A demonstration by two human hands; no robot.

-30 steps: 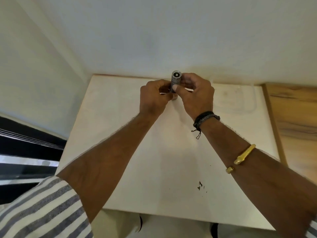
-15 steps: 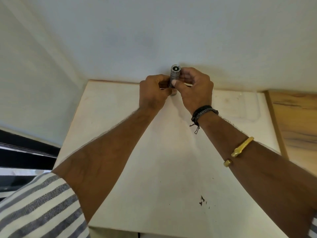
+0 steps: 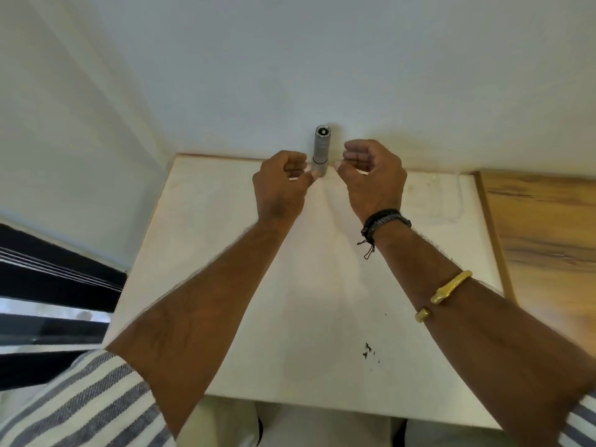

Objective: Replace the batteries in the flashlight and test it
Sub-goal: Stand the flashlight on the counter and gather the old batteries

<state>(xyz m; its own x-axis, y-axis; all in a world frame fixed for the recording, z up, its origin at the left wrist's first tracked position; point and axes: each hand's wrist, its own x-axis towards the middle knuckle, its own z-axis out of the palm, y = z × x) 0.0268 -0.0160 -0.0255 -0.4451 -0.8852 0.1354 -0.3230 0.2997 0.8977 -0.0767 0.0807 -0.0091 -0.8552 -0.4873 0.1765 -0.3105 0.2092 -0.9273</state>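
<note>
Nearest the camera, a striped grey-and-white sleeve (image 3: 80, 404) covers the left upper arm, and both bare forearms reach forward over a pale, cream-coloured table (image 3: 306, 317). A small cluster of dark specks (image 3: 367, 350) marks the tabletop near its front edge, right of centre. The right forearm wears a gold open cuff bracelet (image 3: 446, 291), and farther up, at the wrist, dark braided bands (image 3: 385, 221) with a loose cord end hanging down.

Beyond that, the left hand (image 3: 280, 185) is loosely curled, its thumb tip touching or just beside the lower part of the flashlight (image 3: 321, 151); the fingers are folded in and hold nothing. The right hand (image 3: 371, 174) is half open, fingers curved and empty, its thumb tip just beside the flashlight's base on the other side (whether it actually touches cannot be told).

The grey metal flashlight stands upright at the table's far edge, between the two hands, close to the white wall (image 3: 322, 75). To the right, a wood-grain surface (image 3: 548, 237) adjoins the table.
</note>
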